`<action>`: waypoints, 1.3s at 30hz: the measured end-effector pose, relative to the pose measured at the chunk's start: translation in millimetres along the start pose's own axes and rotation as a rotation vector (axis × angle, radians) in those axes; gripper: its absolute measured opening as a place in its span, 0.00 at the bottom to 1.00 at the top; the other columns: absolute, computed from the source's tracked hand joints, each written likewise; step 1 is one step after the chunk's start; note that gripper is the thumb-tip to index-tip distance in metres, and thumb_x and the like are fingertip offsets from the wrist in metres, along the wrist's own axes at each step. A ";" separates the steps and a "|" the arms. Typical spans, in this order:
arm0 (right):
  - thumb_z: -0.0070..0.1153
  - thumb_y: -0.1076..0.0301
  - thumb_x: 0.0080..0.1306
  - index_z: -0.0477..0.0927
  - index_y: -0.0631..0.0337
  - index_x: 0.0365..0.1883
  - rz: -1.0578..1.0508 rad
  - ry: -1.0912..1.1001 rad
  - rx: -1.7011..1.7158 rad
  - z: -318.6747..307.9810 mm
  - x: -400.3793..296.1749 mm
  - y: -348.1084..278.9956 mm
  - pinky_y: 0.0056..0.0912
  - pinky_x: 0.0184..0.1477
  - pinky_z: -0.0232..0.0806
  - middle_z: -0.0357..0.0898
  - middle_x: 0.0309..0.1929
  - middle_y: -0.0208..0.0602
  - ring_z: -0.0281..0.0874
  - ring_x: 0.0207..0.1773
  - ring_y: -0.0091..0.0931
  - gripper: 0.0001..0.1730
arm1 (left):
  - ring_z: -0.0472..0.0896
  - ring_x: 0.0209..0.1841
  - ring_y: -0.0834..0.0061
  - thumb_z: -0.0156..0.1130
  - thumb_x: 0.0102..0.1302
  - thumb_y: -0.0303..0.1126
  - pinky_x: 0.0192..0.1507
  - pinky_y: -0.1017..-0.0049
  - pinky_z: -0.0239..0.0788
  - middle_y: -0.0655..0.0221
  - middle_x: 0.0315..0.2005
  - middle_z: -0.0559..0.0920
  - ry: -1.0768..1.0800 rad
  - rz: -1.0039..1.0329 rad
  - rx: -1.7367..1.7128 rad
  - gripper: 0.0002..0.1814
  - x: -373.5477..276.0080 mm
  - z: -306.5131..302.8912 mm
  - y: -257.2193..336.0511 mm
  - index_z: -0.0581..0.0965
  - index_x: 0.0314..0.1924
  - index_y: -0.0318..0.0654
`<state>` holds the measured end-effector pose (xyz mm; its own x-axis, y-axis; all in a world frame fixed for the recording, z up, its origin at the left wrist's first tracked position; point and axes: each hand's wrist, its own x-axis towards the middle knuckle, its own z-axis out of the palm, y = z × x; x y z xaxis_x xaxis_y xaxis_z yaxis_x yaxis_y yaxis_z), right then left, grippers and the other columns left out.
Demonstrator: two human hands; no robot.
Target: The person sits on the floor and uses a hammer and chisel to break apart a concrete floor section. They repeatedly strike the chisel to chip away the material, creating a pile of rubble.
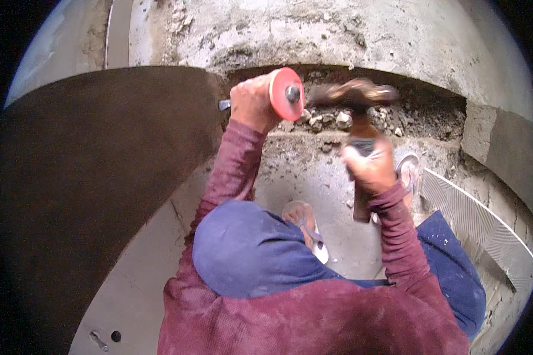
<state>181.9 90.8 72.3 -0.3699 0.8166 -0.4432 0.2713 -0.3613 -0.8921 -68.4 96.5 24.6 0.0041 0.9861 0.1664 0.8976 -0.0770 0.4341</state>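
My left hand (252, 101) is closed around a cold chisel with a round red hand guard (280, 94). The chisel's dark struck end (292, 93) faces right, and its metal tip (224, 105) shows left of my fist, at the edge of a dark brown surface (111, 146). In my right hand (373, 164) is a hammer, gripped by its handle (363, 206). Its metal head (355, 94) is blurred and stands to the right of the chisel, apart from it. Behind both hands runs a rough recess (435, 117) at the foot of the wall, holding broken rubble (343, 120).
A concrete wall (302, 31) rises beyond the recess. My sandalled feet (304, 222) stand on the dusty floor (351, 248), beside my bent knee (253, 248). A strip with ridged trowel marks (475, 217) curves along the right. A round hole (116, 336) lies at lower left.
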 end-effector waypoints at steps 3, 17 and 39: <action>0.50 0.75 0.61 0.70 0.57 0.31 -0.182 0.289 0.409 -2.9 -15.4 -43.2 0.24 0.18 0.64 0.67 0.19 0.25 0.64 0.15 0.18 0.03 | 0.83 0.29 0.66 0.69 0.48 0.42 0.30 0.69 0.74 0.68 0.26 0.83 -0.020 -0.042 -0.023 0.17 1.2 -4.0 4.3 0.80 0.38 0.49; 0.45 0.78 0.60 0.67 0.60 0.32 -0.429 0.376 0.573 17.5 -15.7 -94.9 0.25 0.16 0.64 0.65 0.18 0.29 0.63 0.13 0.20 0.03 | 0.83 0.26 0.63 0.68 0.50 0.48 0.28 0.67 0.75 0.64 0.23 0.83 0.042 -0.084 0.005 0.15 6.1 -11.6 -8.6 0.81 0.34 0.50; 0.38 0.55 0.75 0.64 0.57 0.44 -0.398 0.205 0.907 -25.3 14.8 -42.4 0.24 0.15 0.66 0.68 0.23 0.30 0.67 0.16 0.21 0.14 | 0.62 0.13 0.85 0.56 0.67 0.37 0.14 0.81 0.50 0.79 0.14 0.66 -0.575 -0.317 -0.668 0.12 109.3 -55.2 37.5 0.72 0.24 0.46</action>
<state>187.4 129.6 105.8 -0.1034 0.9830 -0.1514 -0.6476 -0.1821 -0.7399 -58.7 193.3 107.9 0.1805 0.8833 -0.4326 0.4555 0.3147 0.8328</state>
